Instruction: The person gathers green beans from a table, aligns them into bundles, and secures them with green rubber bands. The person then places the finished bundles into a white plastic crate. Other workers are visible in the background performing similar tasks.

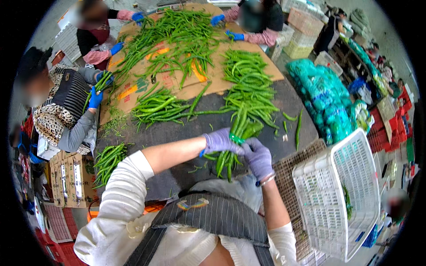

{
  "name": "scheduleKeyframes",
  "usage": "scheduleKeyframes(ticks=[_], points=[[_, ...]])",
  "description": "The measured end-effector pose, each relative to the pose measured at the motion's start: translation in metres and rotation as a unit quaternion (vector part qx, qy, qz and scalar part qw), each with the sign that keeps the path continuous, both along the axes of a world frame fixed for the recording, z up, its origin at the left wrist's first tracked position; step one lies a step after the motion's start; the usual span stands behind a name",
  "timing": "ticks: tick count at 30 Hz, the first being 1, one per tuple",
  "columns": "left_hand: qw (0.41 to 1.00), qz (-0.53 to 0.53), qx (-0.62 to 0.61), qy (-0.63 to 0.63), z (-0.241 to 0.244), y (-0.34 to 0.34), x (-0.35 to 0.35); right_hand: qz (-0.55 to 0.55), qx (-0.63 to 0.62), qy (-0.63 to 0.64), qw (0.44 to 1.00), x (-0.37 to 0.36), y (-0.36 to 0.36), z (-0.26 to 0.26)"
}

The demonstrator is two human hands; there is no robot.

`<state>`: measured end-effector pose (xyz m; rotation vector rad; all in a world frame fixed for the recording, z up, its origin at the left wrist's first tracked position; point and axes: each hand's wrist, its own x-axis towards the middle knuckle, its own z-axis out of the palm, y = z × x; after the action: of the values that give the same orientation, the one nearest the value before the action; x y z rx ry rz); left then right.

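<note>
A bundle of long green peppers (240, 124) with a green band (236, 138) around its middle is between my hands, above the near side of the table. My left hand (222, 142), in a light purple glove, grips the bundle from the left, at the band. From the right, my right hand (258, 156), in a matching glove, closes its fingers at the band too. What exactly its fingertips pinch is hidden. Just beyond lies a long row of green peppers (248, 76). A smaller pile of peppers (158, 108) lies to the left of it.
A large pepper heap (186, 30) covers the cardboard (159, 79) at the table's far side. Co-workers in blue gloves (95, 98) stand left and opposite. A white plastic crate (316, 196) stands at my right, near teal net bags (319, 93). Another pepper pile (111, 161) lies near left.
</note>
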<state>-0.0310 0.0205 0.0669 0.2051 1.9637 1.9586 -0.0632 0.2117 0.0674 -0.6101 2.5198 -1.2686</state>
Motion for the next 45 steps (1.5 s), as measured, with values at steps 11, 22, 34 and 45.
scheduleKeyframes(ticks=[11, 22, 34, 45], points=[[0.982, -0.061, 0.122, -0.131, 0.004, -0.034, 0.003, 0.088, -0.067, -0.126, 0.986, -0.017, 0.048, 0.006], [0.986, -0.024, 0.142, -0.086, 0.065, -0.005, -0.005, -0.046, 0.089, 0.119, 0.988, -0.093, -0.015, 0.02], [0.908, 0.17, -0.349, 0.158, 0.206, -0.088, -0.049, 0.005, 0.051, 0.195, 0.979, -0.099, 0.055, -0.006], [0.651, -0.202, -0.432, 0.591, 0.229, 0.419, -0.177, -0.171, 0.031, -0.189, 0.967, 0.1, 0.314, -0.081]])
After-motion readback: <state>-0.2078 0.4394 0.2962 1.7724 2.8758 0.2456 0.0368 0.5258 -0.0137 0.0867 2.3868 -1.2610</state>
